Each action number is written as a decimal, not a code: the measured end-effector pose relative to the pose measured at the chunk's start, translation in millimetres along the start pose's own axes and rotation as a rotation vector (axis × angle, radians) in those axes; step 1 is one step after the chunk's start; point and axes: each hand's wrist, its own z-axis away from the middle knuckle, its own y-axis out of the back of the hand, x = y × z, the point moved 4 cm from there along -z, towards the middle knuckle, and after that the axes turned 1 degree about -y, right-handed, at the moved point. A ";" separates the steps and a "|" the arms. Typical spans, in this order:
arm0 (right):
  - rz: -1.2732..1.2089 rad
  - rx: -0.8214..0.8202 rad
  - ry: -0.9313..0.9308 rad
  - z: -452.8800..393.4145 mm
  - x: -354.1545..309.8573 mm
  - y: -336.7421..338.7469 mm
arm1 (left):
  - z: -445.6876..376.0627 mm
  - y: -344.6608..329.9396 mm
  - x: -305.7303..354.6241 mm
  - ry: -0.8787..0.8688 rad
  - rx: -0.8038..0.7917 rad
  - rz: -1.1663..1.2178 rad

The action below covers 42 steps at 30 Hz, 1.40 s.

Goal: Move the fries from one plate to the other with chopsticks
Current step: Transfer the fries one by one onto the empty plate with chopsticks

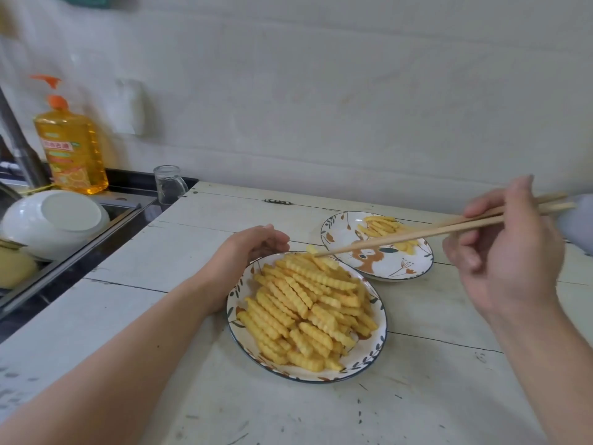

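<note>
At the full plate's (pixel 236 303) far rim, left hand (pixel 256 244) curls steadying; right hand (pixel 500 252) holds chopsticks (pixel 401 238), which should pinch one fry (pixel 310 249) mid-length, gently

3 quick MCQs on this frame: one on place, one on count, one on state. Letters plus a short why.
1. Where is the fuller plate?
A nearer the camera
B by the wall
C in the sink

2. How many plates hold fries?
A one
B two
C three

3. What is the right hand doing?
A lying flat
B holding chopsticks
C lifting a glass

Key: 1 A, heaped plate sits in front of the sparse far plate. 2 B, both hold fries. 3 B, fingers curl round the chopsticks; left hand rests at the near plate's rim.
</note>
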 end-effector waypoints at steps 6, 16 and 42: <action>0.072 -0.342 -0.082 51.8 18.4 -42.2 | 1.1 1.2 1.4 -0.004 0.009 -0.019; 0.198 0.045 0.131 0.1 5.8 2.6 | -0.2 1.1 0.0 -0.006 0.000 0.020; -0.052 -0.003 -0.033 1.7 3.1 -1.4 | -1.3 -0.4 0.3 -0.017 -0.005 0.020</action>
